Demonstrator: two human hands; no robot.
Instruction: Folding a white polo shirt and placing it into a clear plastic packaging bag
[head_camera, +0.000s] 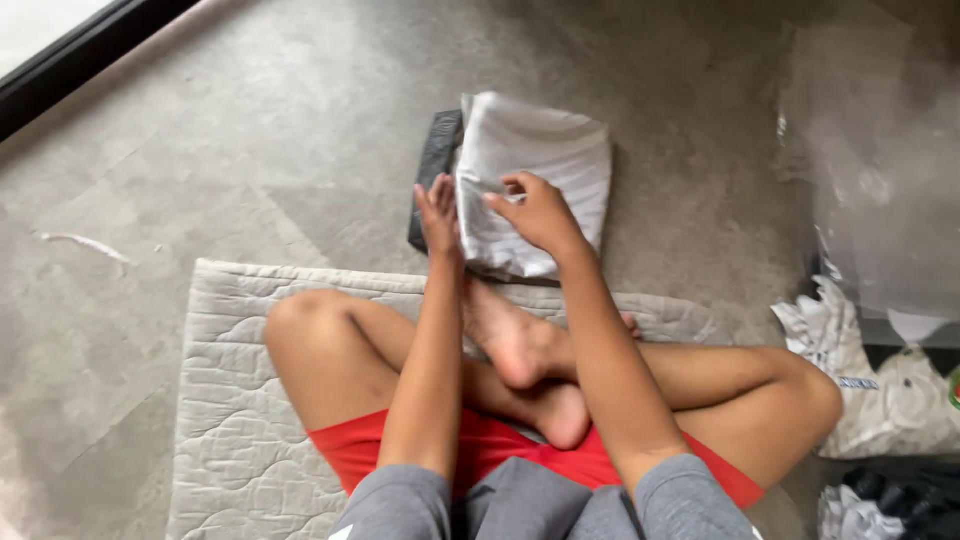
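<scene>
Head view, grey stone floor (250, 130), quilted mat (230, 400) — hands on folded white cloth (540, 170)

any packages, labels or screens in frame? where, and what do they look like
Clear plastic bag: top right on the floor, large, crinkled, see-through.
Small label: on the pile of white garments at right, thin white strip with dark print.
Green tag edge: far right border, mostly cut off.
No screens or signs.
</scene>
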